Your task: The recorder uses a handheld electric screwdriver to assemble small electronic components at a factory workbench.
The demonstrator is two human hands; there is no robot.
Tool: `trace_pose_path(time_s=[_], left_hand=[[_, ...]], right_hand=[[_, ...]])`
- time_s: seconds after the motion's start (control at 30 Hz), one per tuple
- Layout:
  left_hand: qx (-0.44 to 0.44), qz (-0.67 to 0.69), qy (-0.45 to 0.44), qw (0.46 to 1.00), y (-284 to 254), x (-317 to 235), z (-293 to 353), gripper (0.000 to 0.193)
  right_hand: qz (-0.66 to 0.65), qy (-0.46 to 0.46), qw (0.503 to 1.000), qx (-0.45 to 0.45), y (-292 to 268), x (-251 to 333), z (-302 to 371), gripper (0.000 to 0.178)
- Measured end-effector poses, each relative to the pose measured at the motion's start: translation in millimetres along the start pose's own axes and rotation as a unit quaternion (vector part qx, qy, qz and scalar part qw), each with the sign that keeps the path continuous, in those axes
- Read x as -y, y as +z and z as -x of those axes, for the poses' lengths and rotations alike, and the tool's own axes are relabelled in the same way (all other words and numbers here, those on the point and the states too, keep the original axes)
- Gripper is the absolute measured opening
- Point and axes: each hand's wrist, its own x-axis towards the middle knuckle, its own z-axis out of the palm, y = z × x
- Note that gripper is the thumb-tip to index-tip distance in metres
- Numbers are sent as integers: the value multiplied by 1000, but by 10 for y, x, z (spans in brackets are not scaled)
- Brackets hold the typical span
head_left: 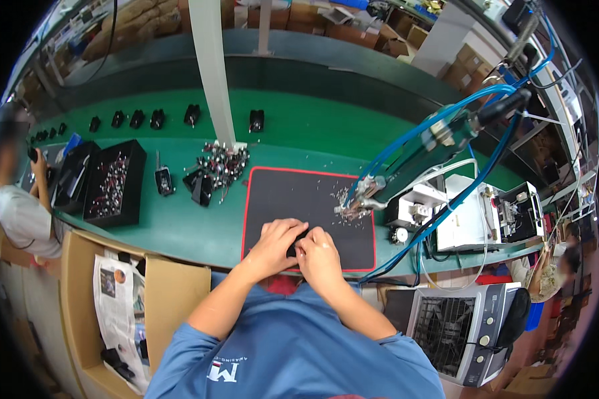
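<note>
My left hand [276,245] and my right hand [320,258] meet over the near part of a black mat [283,193] with a red border. The fingers of both are curled and closed around a small black part [302,235]. Most of that part is covered by my fingers, so its exact kind cannot be made out. Small pale metal bits [354,209] lie scattered on the mat, ahead and to the right of my right hand. Beyond the mat's left edge is a heap of small wired components [226,161], with a black plastic housing [201,189] beside it.
A green tool [422,149] with blue hoses hangs over the mat's right side, near a white machine [464,219]. Black trays [116,183] and a housing [164,179] stand left. Several housings line the green belt [313,126]. An open carton [173,306] stands lower left; a co-worker [23,206] is far left.
</note>
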Motion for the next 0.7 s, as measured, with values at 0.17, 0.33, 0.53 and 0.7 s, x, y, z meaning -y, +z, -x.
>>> trace_pose_path(time_s=[0.17, 0.33, 0.53, 0.7], left_hand=[[26, 22, -5, 999, -85, -15, -46, 81], [-9, 5, 26, 1000, -76, -2, -73, 81], [-27, 14, 44, 999, -52, 87, -94, 70], [-29, 25, 17, 999, -43, 49, -33, 61]], right_hand=[[20, 100, 989, 106, -103, 49, -33, 9], [-20, 104, 984, 140, -199, -5, -80, 17], [-53, 92, 983, 147, -168, -80, -58, 29], [-88, 28, 990, 106, -571, -38, -43, 37]])
